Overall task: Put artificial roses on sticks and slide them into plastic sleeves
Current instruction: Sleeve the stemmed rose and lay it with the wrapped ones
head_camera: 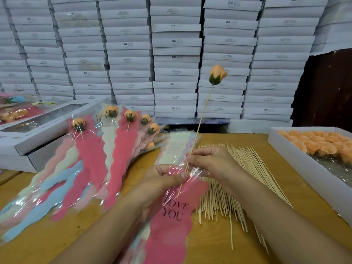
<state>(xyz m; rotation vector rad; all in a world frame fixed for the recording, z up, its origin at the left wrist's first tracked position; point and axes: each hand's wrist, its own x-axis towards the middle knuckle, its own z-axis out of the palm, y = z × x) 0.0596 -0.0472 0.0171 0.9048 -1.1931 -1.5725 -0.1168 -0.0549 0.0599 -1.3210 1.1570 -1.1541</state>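
Your right hand [210,164] pinches a wooden stick [198,130] low on its length, fingers curled round it. The stick rises tilted away from you, and an orange artificial rose [217,74] sits on its upper end, well above both hands. The stick's lower tip lies inside the clear mouth of a pink plastic sleeve [171,221] printed "LOVE YOU".

Your left hand [162,184] grips that sleeve near its open top, thumb pressed on the clear film just beside the stick. The sleeve runs down from your left hand toward you, lying over further sleeves beneath it.

Under and beyond your right hand lies a loose pile of bare sticks [228,187] on the wooden table [297,187]. Farther right of that hand stands a white box [297,161] holding orange rose heads [320,143].

To the left of your left hand, finished sleeved roses [106,149] fan out in pink, cream and blue, partly resting on flat white boxes [34,138]. Beyond both hands rises a wall of stacked white cartons [175,54].
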